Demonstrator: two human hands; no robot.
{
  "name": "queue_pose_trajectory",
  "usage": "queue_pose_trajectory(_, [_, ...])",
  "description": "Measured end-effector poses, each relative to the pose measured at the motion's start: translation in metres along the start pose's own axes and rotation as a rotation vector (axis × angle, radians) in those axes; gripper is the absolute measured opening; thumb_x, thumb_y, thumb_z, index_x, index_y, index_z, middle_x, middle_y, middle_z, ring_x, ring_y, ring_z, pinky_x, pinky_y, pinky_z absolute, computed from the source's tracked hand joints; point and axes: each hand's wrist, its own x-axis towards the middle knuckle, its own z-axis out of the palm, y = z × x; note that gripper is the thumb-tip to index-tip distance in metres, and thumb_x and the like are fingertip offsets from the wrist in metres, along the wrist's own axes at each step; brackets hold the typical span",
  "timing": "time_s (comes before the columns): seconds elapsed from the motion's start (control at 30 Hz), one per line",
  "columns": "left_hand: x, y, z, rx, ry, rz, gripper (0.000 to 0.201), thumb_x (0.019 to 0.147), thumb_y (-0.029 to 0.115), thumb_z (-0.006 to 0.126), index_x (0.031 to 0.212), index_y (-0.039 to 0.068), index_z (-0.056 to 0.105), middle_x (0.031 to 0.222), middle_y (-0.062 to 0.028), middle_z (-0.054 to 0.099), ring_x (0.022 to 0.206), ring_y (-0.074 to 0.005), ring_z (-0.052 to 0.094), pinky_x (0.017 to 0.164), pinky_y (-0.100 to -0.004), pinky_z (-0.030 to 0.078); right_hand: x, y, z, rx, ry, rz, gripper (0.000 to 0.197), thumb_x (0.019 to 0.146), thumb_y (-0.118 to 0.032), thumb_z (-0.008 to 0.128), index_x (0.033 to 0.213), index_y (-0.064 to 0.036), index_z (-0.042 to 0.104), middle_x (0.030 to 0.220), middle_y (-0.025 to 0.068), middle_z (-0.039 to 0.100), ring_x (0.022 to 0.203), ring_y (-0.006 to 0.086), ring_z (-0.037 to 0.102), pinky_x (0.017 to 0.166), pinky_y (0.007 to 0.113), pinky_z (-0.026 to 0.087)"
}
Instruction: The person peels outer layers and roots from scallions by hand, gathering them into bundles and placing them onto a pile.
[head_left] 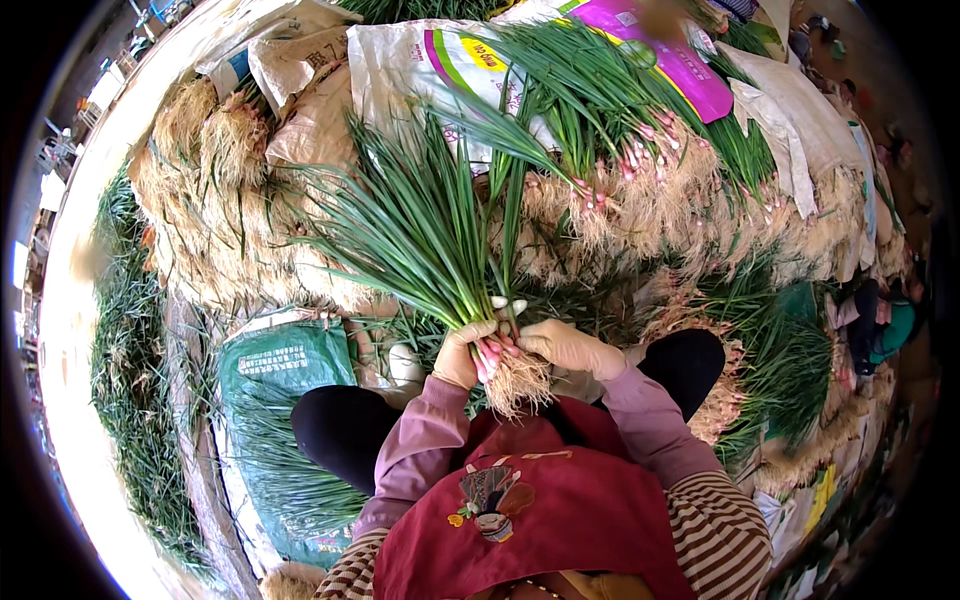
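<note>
My left hand (460,355), in a pale glove, is wrapped round a bunch of green onions (440,260) just above the bulbs. Their long leaves fan up and to the left, while the pink bulbs and tangled roots (518,383) point down towards my lap. From the right, my right hand (575,347), also gloved, pinches at a green onion stalk (508,240) on the bunch's right side, close to the bulbs. Its exact fingertip contact is partly hidden. Beyond my hands, more green onions (575,110) lie on a pile, roots facing me.
Sacks, one white and purple (690,60), cover part of the far pile. At left is a green sack (285,360) with green leaves over it. More green onions (785,350) lie at right. Another person (885,325) is at the far right edge. My knees flank my hands.
</note>
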Motion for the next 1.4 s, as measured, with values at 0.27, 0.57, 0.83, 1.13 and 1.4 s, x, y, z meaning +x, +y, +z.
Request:
queue_pose_trajectory(0.27, [-0.003,-0.007,0.0,0.099,0.196,0.022,0.037,0.076,0.001,0.059,0.112,-0.005,0.056,0.093,-0.0177,0.065,0.063,-0.025,0.063,0.062,-0.0323,0.054,0.034,-0.032,-0.005,-0.463,0.318,0.038,0.03,0.084,-0.029,0.063,0.08,0.0005,0.06,0.067,0.0204,0.059,0.064,0.0344,0.059,0.059,0.04,0.044])
queue_pose_trajectory(0.57, [-0.004,0.003,0.004,0.052,0.243,-0.09,0.022,0.075,0.005,0.061,0.094,-0.007,0.062,0.077,-0.0152,0.065,0.063,-0.0287,0.065,0.063,-0.0326,0.054,0.051,0.013,0.044,0.035,0.639,-0.111,0.029,0.09,-0.018,0.056,0.071,0.0027,0.051,0.057,0.0193,0.047,0.048,0.0296,0.047,0.05,0.04,0.039])
queue_pose_trajectory(0.83, [-0.03,0.022,0.032,-0.047,0.047,0.178,0.041,0.065,0.011,0.067,0.102,0.003,0.053,0.065,-0.0014,0.049,0.058,-0.0157,0.042,0.059,-0.0305,0.039,0.065,0.028,-0.032,-0.938,-0.212,0.305,0.03,0.082,-0.03,0.065,0.084,0.0001,0.067,0.077,0.0183,0.065,0.071,0.0328,0.063,0.066,0.039,0.047])
queue_pose_trajectory(1.13, [-0.045,0.049,0.039,0.073,-0.172,0.315,0.034,0.063,0.011,0.074,0.092,0.004,0.055,0.068,-0.0033,0.052,0.063,-0.0177,0.05,0.059,-0.0299,0.041,0.169,0.026,-0.038,0.45,0.491,0.023,0.014,0.085,-0.015,0.062,0.087,-0.003,0.068,0.071,0.0015,0.063,0.059,0.0095,0.053,0.056,0.022,0.039])
queue_pose_trajectory(1.4, [-0.043,0.05,0.029,0.096,0.193,0.097,0.05,0.073,0.005,0.062,0.121,0.0,0.045,0.115,-0.0284,0.057,0.059,-0.0288,0.065,0.045,-0.0281,0.053,0.086,-0.006,-0.055,0.425,0.232,0.136,0.019,0.09,-0.017,0.058,0.094,-0.0027,0.069,0.082,0.0047,0.068,0.065,0.0083,0.054,0.058,0.02,0.038])
